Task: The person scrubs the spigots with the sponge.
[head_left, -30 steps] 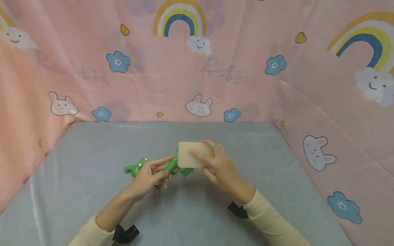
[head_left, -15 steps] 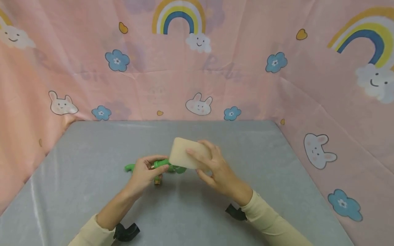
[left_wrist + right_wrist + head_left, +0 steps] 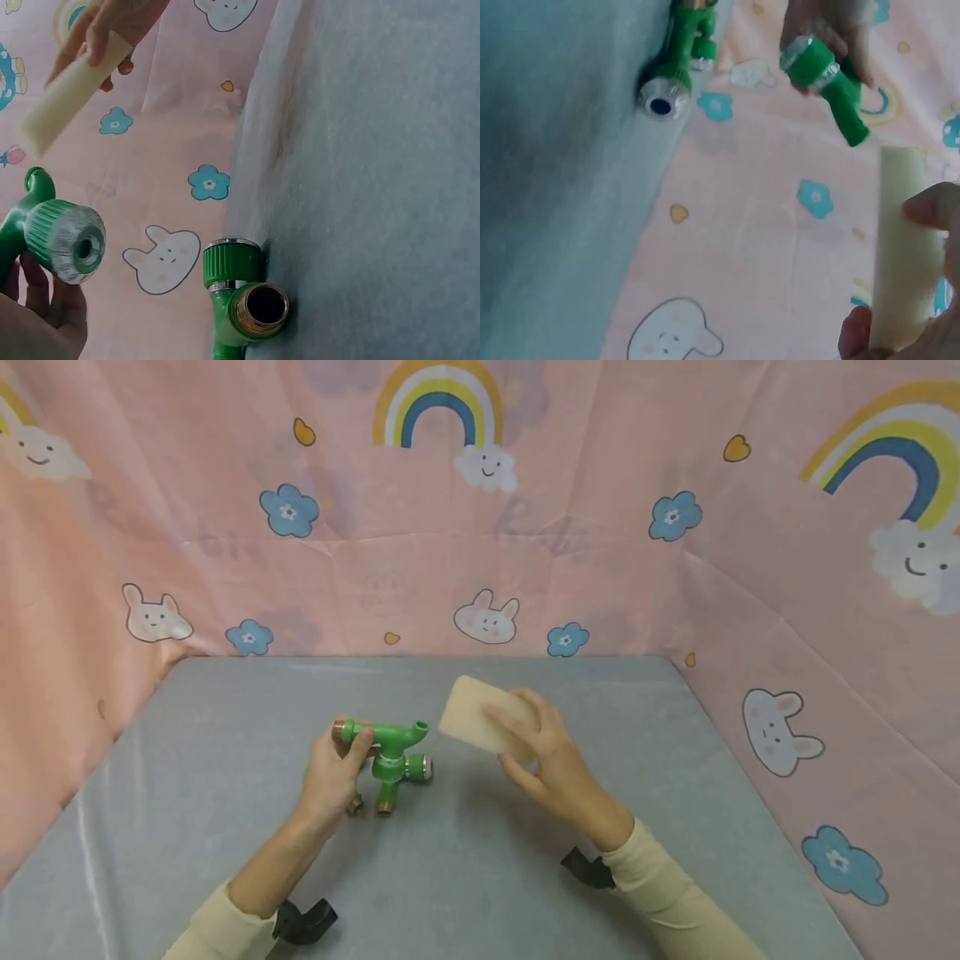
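Observation:
My left hand (image 3: 337, 768) grips a green plastic tap (image 3: 386, 735) by its brass-threaded end and holds it above the table, spout pointing right. A second green tap (image 3: 393, 772) with brass threads lies on the table just below it. My right hand (image 3: 528, 739) pinches a beige sponge block (image 3: 480, 718) a little to the right of the held tap, not touching it. The left wrist view shows the held tap (image 3: 56, 240), the lying tap (image 3: 236, 292) and the sponge (image 3: 71, 86). In the right wrist view the sponge (image 3: 904, 255) is close, with both taps (image 3: 829, 75) (image 3: 676, 60) beyond.
A grey cloth covers the table (image 3: 225, 827). Pink curtains (image 3: 600, 568) printed with rainbows, bunnies and flowers close off the back and both sides. Black wrist mounts (image 3: 303, 922) (image 3: 588, 870) sit on my cream sleeves.
The sponge has come off the green tap and moved up and to the right. My left hand has turned the tap and shifted it left, so the two are now apart.

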Available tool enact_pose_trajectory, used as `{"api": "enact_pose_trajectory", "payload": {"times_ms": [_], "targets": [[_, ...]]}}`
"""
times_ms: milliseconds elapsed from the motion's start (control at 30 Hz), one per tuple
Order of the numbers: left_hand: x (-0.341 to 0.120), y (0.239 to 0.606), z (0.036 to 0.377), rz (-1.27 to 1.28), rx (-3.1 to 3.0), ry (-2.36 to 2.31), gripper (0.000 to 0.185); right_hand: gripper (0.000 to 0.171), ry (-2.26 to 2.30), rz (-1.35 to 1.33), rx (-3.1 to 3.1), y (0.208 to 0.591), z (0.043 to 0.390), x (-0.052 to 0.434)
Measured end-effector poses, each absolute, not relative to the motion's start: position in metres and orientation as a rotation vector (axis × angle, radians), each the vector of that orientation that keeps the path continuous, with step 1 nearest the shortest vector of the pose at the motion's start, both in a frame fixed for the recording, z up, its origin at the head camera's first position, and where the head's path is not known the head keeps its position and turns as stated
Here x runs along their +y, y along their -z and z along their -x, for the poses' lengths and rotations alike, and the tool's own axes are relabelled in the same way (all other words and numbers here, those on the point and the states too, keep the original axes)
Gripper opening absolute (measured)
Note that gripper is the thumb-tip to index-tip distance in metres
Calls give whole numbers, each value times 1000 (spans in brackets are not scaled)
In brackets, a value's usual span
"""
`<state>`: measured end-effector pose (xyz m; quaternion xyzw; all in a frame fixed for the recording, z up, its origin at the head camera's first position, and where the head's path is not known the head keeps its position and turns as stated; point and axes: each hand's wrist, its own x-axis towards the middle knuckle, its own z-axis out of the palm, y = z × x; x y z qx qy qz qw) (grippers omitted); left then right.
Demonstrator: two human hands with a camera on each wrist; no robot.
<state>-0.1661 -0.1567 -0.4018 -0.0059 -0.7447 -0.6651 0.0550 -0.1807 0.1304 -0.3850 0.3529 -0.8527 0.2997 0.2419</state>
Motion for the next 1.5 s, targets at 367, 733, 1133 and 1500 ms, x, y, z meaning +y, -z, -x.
{"api": "enact_pose_trajectory", "payload": {"times_ms": [367,733,1133,1500], "targets": [[-149,404,160,312,-2310,2348,20,60,-646,-1182,-2418,404,165,107],[-168,402,169,435,-2320,2454,62,59,-704,-1011,-2445,396,191,127],[-161,406,164,369,-2427,2425,33,66,-689,-1207,-2420,400,177,119],[-162,403,165,341,-2420,2377,37,62,-772,-1086,-2343,392,186,133]]}}
